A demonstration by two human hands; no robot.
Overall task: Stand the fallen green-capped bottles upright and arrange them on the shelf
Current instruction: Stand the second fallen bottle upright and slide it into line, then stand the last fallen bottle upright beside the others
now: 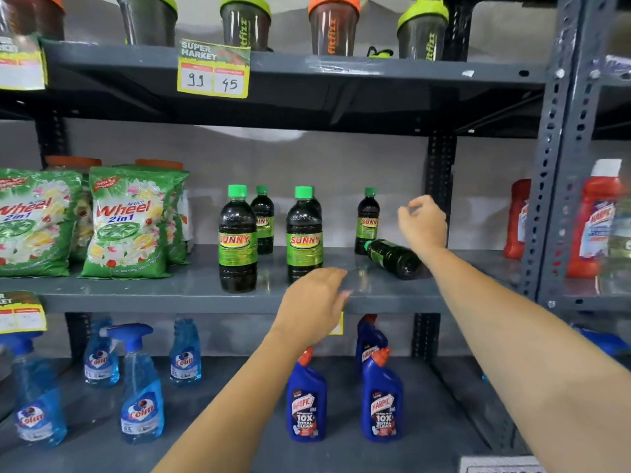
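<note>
Several dark green-capped Sunny bottles stand upright on the grey middle shelf point(191, 285): a front-left bottle point(237, 238), one behind it point(263, 218), a front-middle bottle point(304, 233) and a back-right bottle point(367, 220). One bottle point(394, 258) lies on its side at the right, cap pointing left. My right hand point(422, 223) hovers just above and behind the lying bottle, fingers loosely curled, holding nothing. My left hand point(316, 302) is at the shelf's front edge below the front-middle bottle, fingers apart and empty.
Green Wheel detergent bags point(128, 223) fill the shelf's left part. Red bottles point(517, 220) stand at the far right behind a metal upright point(546, 186). Shaker cups point(333, 25) sit on the shelf above; blue Colin sprays point(141, 397) and Harpic bottles point(382, 401) below.
</note>
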